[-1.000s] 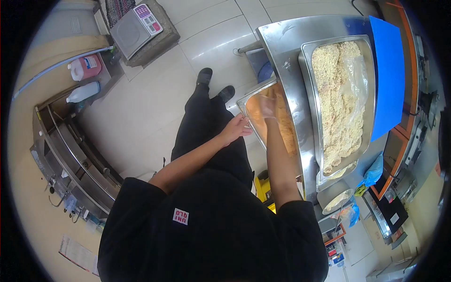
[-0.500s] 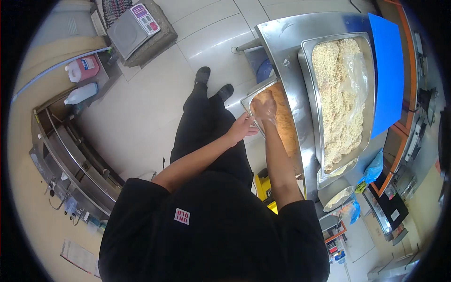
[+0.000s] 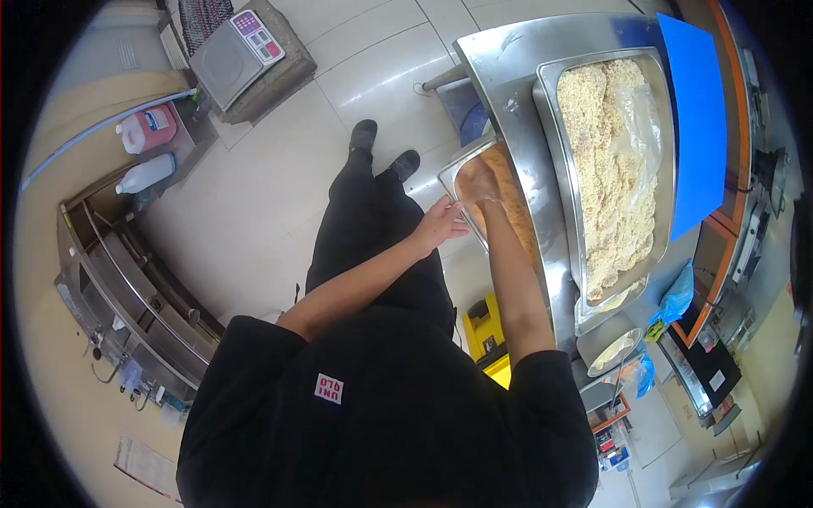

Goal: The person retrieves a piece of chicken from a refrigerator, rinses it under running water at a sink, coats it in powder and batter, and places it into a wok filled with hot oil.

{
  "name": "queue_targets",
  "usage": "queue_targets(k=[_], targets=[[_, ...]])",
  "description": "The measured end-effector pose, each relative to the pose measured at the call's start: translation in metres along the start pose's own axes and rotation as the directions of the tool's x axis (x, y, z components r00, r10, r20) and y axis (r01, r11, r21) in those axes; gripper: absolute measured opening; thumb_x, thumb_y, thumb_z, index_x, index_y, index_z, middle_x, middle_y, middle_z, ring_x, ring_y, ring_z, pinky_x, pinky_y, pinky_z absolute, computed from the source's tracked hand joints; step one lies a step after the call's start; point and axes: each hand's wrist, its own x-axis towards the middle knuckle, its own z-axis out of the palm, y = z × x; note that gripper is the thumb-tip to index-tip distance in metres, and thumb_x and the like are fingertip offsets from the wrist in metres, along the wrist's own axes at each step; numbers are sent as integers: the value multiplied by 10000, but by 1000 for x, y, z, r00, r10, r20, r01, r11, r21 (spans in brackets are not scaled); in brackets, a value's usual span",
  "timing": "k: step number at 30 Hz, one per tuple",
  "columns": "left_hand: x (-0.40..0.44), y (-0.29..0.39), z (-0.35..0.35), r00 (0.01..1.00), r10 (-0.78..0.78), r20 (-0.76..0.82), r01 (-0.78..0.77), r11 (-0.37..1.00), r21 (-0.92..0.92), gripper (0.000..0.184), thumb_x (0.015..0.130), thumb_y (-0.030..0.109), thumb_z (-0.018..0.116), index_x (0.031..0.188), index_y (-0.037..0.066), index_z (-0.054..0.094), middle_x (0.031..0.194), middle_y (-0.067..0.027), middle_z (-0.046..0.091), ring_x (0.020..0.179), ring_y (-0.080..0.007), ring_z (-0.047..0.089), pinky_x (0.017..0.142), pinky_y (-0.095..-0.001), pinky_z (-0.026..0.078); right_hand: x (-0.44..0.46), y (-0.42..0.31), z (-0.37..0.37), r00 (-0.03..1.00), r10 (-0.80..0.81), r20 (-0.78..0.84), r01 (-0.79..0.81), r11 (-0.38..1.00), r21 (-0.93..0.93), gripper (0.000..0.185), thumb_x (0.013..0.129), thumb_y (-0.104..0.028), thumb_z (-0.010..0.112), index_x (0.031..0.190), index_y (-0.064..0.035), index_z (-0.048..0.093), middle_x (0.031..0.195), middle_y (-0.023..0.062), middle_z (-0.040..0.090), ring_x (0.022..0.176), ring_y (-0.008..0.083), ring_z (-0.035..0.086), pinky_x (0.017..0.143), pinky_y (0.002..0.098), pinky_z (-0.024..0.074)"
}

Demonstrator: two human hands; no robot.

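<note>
A metal tray (image 3: 454, 175) of orange-brown coating juts out at the left edge of the steel table. My left hand (image 3: 439, 225) grips its near left rim, thumb and fingers around the edge. Inside the tray, my right hand (image 3: 481, 188), in a clear plastic glove, is down in the orange-brown coating (image 3: 508, 190). Its fingers are smeared and partly hidden, so what they hold cannot be made out. To the right, a larger metal tray (image 3: 555, 135) bears pale crumb-coated pieces (image 3: 605, 186), with a clear plastic bag (image 3: 641, 127) lying on them.
A blue board (image 3: 696, 127) lies beyond the large tray on the steel table (image 3: 508, 85). Nearer are a bowl (image 3: 611, 351) and a blue bag (image 3: 676, 296). Something yellow (image 3: 487, 330) stands below the table. A scale (image 3: 230, 61) and two jugs (image 3: 148, 129) are at left.
My right hand has moved about within the coating and now sits lower in it. The orange-filled tray has shifted slightly right, with my left hand staying at its rim.
</note>
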Motion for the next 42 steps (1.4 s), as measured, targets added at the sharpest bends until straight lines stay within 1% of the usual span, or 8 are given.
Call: queue_targets(k=[2, 7, 11, 15, 24, 27, 30, 42], targets=[[2, -1, -1, 1000, -6, -9, 6, 1000, -13, 321, 1020, 291, 441, 1243, 61, 422, 1051, -118, 520, 948, -276, 662, 869, -363, 561, -1, -13, -45, 955, 219, 202, -214, 976, -48, 598, 802, -305, 658, 1321, -54, 496, 1219, 253, 585, 1153, 372, 565, 953, 416, 470], [2, -1, -2, 1000, -2, 4, 2, 1000, -12, 312, 1022, 285, 437, 1239, 62, 429, 1045, -111, 518, 950, -277, 660, 874, -365, 560, -38, -3, -55, 887, -273, -373, 314, 948, 53, 566, 801, -296, 643, 1314, -91, 520, 1152, 250, 620, 1058, 423, 598, 929, 452, 476], [4, -6, -5, 1000, 10, 7, -10, 1000, -30, 304, 1023, 274, 434, 1242, 62, 432, 1055, -116, 525, 958, -273, 656, 878, -364, 558, -62, -16, -63, 934, 332, -134, -320, 942, 103, 538, 837, -311, 594, 1334, -123, 513, 1151, 240, 630, 1039, 418, 615, 927, 470, 477], [1, 1, -1, 1000, 3, 8, -3, 1000, -21, 305, 1023, 267, 434, 1249, 62, 430, 1052, -115, 528, 963, -268, 653, 880, -365, 557, -40, 0, -25, 914, 278, -295, -333, 929, -159, 335, 897, -321, 539, 1024, -50, 688, 957, 239, 680, 873, 423, 662, 759, 477, 537], [3, -2, -2, 1000, 12, 28, -11, 999, -32, 331, 1024, 277, 427, 1273, 60, 422, 1073, -134, 553, 949, -254, 648, 869, -362, 550, -85, -41, -57, 729, 555, -400, -517, 830, 209, 296, 861, -308, 609, 920, -33, 700, 871, 211, 682, 838, 368, 676, 731, 434, 526], [0, 0, -2, 1000, 9, 27, -10, 1000, 29, 320, 1026, 285, 421, 1251, 58, 441, 1093, -131, 562, 956, -248, 646, 871, -360, 540, -106, -54, -51, 734, 410, -541, -164, 881, 444, 266, 821, -227, 650, 1005, -37, 670, 946, 210, 673, 914, 367, 655, 784, 433, 512], [-2, 5, -3, 1000, 6, 24, -10, 988, 157, 316, 1030, 294, 410, 1237, 59, 455, 1094, -116, 570, 964, -233, 642, 875, -351, 525, -111, -73, -55, 780, 95, -618, 11, 986, 166, 300, 807, -183, 656, 1083, -64, 636, 992, 191, 670, 911, 363, 647, 788, 440, 509], [17, 10, 0, 992, -78, 98, 51, 967, 251, 317, 1033, 316, 396, 1213, 65, 464, 1075, -102, 589, 986, -210, 631, 895, -334, 510, -112, -82, -85, 839, -70, -540, 147, 984, 101, 301, 809, -192, 633, 1075, -51, 622, 978, 182, 659, 928, 363, 630, 833, 446, 488]])
